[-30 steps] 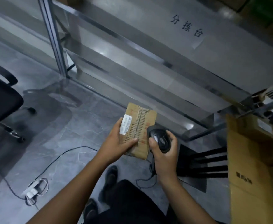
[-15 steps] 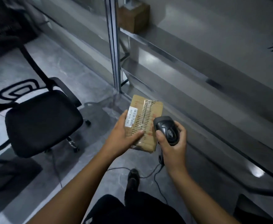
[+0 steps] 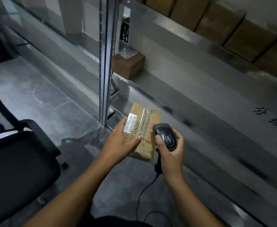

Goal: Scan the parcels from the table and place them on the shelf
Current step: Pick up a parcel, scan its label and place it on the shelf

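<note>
My left hand (image 3: 118,141) grips a small brown cardboard parcel (image 3: 146,126) with clear tape and a white barcode label (image 3: 131,123) on top. Its thumb lies across the parcel's near face. My right hand (image 3: 170,149) holds a black corded barcode scanner (image 3: 165,136) by its handle, right beside the parcel's right edge. Both are held in front of a metal shelf (image 3: 175,89), below its middle level. One brown box (image 3: 128,64) stands on that level beside the upright post (image 3: 105,63).
A row of several brown boxes (image 3: 224,23) fills the upper shelf level. A black office chair (image 3: 16,159) stands at the left on the grey floor. The scanner's black cable (image 3: 144,194) hangs down toward my legs.
My view has swung left and upward along the shelf, bringing the upper boxes and the chair closer. Both hands keep the same hold on the parcel and the scanner.
</note>
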`<control>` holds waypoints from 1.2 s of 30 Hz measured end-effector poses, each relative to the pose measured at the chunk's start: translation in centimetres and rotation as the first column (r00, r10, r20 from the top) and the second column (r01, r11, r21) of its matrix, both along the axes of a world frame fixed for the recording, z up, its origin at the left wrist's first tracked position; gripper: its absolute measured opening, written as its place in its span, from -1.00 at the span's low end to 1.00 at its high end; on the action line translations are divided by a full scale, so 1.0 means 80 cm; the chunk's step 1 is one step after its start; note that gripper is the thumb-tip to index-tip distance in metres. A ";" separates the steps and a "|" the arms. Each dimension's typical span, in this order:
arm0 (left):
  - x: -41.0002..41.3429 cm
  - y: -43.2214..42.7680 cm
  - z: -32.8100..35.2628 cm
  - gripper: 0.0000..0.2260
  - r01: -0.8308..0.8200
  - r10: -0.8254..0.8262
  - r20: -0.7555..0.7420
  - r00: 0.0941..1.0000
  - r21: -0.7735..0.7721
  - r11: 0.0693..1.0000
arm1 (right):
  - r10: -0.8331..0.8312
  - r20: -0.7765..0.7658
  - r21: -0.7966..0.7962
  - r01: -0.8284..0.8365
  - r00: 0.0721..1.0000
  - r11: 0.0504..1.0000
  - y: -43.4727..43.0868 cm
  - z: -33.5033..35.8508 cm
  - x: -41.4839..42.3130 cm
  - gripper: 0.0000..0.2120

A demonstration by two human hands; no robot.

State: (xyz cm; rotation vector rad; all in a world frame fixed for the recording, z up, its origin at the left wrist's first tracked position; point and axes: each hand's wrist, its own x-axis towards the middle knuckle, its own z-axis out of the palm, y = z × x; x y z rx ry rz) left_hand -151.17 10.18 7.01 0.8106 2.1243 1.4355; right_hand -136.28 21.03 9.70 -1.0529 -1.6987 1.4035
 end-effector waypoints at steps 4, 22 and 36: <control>-0.066 0.037 0.011 -0.20 0.096 -0.095 -0.057 0.994 0.016 0.995 | -0.069 0.021 0.008 0.069 0.997 0.998 0.017 0.015 -0.043 -0.44; -0.267 0.269 -0.023 -0.22 0.206 -0.228 -0.076 0.971 -0.231 0.951 | -0.237 -0.014 -0.144 0.233 0.971 0.962 0.231 -0.061 -0.250 -0.49; -0.325 0.398 -0.064 -0.43 0.245 -0.426 -0.401 0.811 -0.429 0.869 | -0.296 -0.047 -0.345 0.262 0.954 0.901 0.339 -0.104 -0.332 -0.47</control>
